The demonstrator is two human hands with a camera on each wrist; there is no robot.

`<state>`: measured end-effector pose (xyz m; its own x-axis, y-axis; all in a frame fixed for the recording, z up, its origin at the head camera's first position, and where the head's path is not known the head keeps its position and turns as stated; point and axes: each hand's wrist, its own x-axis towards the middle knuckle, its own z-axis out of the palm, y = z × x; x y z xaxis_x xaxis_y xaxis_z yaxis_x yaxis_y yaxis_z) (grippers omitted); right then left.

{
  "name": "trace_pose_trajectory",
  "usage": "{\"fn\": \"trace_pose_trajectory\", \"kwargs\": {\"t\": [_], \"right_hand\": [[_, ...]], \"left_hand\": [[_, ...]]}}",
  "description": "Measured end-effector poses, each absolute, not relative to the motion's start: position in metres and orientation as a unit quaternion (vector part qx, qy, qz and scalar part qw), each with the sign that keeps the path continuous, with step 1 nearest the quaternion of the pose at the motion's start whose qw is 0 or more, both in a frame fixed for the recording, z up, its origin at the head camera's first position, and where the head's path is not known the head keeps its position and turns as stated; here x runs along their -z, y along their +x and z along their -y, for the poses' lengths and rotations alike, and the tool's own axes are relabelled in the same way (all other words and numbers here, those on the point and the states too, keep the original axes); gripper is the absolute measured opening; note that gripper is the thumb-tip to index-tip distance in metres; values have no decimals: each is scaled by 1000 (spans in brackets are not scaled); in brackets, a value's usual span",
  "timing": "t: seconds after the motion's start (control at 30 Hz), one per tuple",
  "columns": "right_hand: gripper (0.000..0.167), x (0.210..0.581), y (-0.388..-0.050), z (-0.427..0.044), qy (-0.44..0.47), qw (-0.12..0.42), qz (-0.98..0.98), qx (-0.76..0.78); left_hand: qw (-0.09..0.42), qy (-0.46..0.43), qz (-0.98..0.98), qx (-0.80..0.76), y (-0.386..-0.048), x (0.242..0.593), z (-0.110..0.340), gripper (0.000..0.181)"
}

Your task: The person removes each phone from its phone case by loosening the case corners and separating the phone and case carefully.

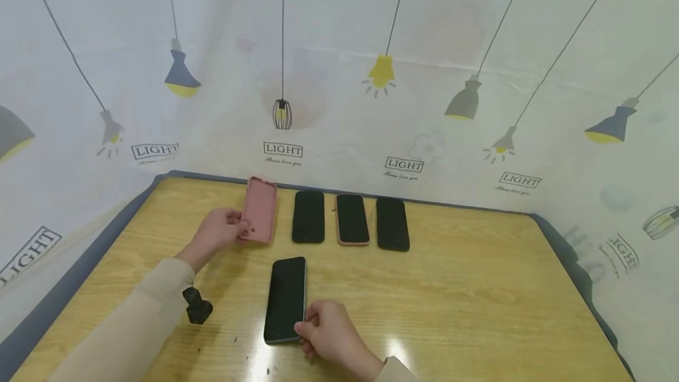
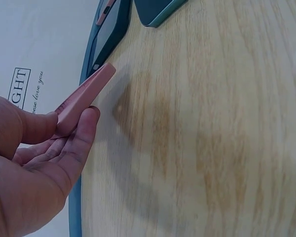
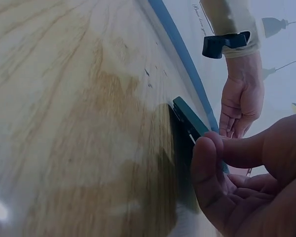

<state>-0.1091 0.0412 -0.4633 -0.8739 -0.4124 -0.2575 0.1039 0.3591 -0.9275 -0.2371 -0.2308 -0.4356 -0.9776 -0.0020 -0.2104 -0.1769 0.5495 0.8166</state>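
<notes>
My left hand (image 1: 216,231) pinches a pink phone case (image 1: 259,210) by its lower left corner, thumb on one side and fingers beneath. The case's hollow inside faces me; in the left wrist view the pink case (image 2: 86,98) is tilted, with a shadow on the table beside it. Nearer to me, my right hand (image 1: 333,332) pinches the lower right edge of a black-screened phone (image 1: 285,299). Seen from the right wrist, the phone (image 3: 190,118) has a green edge and tilts above the wood, partly hidden by my right fingers.
To the right of the case, a dark phone (image 1: 308,217), a phone with a pink rim (image 1: 352,219) and another dark phone (image 1: 393,224) lie in a row. Small dark specks dot the near part of the wooden table (image 1: 477,299). A printed curtain (image 1: 339,75) hangs behind.
</notes>
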Motion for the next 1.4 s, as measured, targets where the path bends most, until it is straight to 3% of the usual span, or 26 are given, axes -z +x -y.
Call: {"fn": "trace_pose_trajectory", "kwargs": {"t": [0.3,1.07,1.4], "right_hand": [[23,463,-107,-40,-117,199,-826,515],[25,466,-105,-39,-108,198,-854,469],[21,454,-120,-53,-129,192,-857,459]], "left_hand": [[97,-51,-855,-507,-238,435,228,40],[102,-51,-864,-491,-240,443,229,42],[97,-55,-860,-498,-242,441,228,43]]}}
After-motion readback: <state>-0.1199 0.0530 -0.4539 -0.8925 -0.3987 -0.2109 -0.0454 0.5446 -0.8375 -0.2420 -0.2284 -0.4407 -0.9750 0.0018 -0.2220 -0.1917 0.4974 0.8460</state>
